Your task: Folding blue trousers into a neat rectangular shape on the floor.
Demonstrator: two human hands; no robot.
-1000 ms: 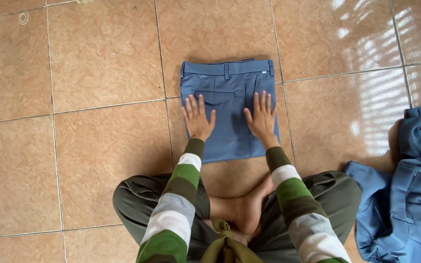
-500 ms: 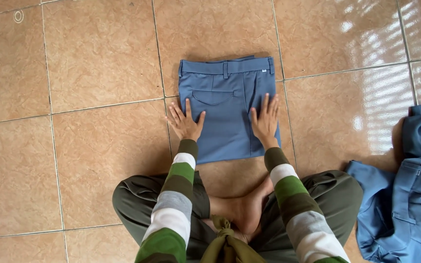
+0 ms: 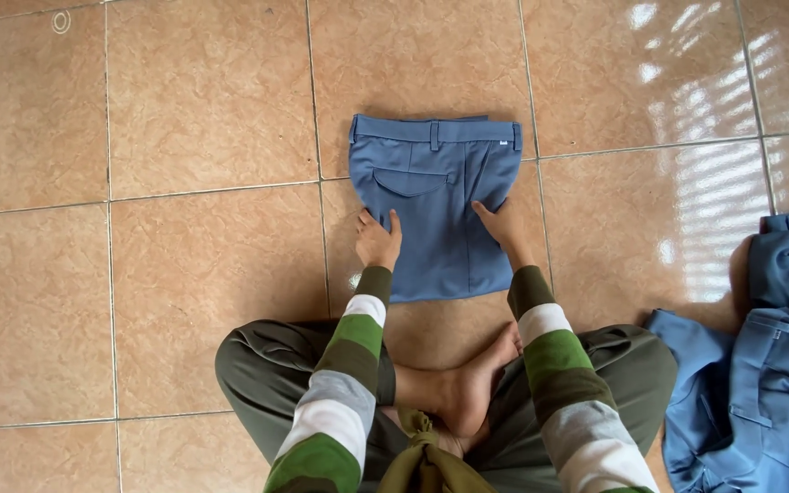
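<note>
A folded pair of blue trousers (image 3: 436, 196) lies flat on the tiled floor in front of me, waistband at the far end and a back pocket showing. My left hand (image 3: 377, 240) grips the left edge of the fold with curled fingers. At the right edge, my right hand (image 3: 501, 225) pinches the cloth, fingers tucked under it. Both sleeves are striped green, white and grey.
I sit cross-legged in olive trousers (image 3: 257, 370) with a bare foot (image 3: 468, 388) in front of me. A heap of blue garments (image 3: 760, 365) lies on the floor at my right. The floor is tan tile (image 3: 203, 100) with glare at the upper right.
My hands lay flat on top of the trousers a second ago. They slid outward to the left and right edges and now grip them.
</note>
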